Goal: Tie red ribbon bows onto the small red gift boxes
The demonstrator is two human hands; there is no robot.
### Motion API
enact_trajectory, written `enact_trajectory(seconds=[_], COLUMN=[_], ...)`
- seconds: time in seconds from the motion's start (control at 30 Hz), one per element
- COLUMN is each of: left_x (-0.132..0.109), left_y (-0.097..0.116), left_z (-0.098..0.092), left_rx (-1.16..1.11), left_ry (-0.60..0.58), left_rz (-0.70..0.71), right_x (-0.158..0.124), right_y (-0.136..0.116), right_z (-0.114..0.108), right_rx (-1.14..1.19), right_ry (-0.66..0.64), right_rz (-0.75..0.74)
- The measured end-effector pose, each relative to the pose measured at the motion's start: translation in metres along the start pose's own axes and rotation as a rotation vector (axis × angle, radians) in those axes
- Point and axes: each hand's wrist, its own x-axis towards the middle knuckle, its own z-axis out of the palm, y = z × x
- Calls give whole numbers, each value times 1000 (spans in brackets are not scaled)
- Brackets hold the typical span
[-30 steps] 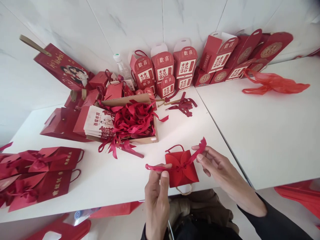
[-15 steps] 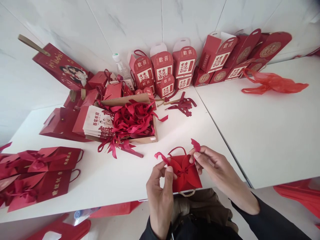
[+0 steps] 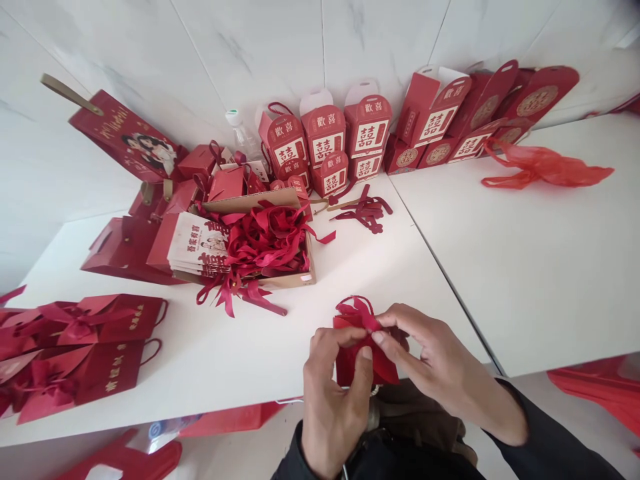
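Observation:
A small red gift box with a thin cord handle sits at the table's front edge, partly covered by my hands. Over its top, a pinkish-red ribbon is bunched up. My left hand holds the ribbon between index finger and thumb at the middle of the box. From the other side, my right hand pinches the ribbon, its fingertips close to those of the left. The crossing of the ribbon is largely hidden by the fingers.
A cardboard box full of red ribbons stands behind. Finished-looking bow-tied boxes lie at left. Red printed boxes line the wall, with a red plastic bag at right. Dark red cords lie mid-table.
Both hands have come together over the gift box. The ribbon ends, held apart before, are now brought together at the middle of the box.

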Motion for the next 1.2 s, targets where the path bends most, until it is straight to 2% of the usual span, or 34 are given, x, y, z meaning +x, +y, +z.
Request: enact_trajectory(seconds=[0.2, 0.4, 0.47, 0.57, 0.67, 0.73, 0.8, 0.97, 1.2], left_x=[1, -1, -4, -14, -24, -28, -29, -27, -28], left_y=[-4, -5, -8, -17, -28, -33, -36, -35, -38], left_z=[-6, -5, -2, 3, 7, 7, 7, 9, 13], left_rx=[51, -231, -256, -131, 63, 157, 199, 179, 148], left_ry=[-57, 122, 179, 222, 132, 42, 4, 6, 27], left_rz=[16, -200, -221, -100, 108, 133, 94, 67, 53], right_x=[0, -2, -3, -6, -12, -16, -19, -16, -13], right_y=[-2, 0, 3, 12, 20, 21, 19, 14, 14], right_z=[-1, -1, -1, 1, 2, 2, 4, 16, 26], right_rx=[25, 154, 164, 119, -13, -95, -156, -260, -329], right_ry=[47, 149, 152, 139, 176, 188, 148, 58, 63], right_rz=[-13, 160, 194, 237, 253, 225, 144, -80, -119])
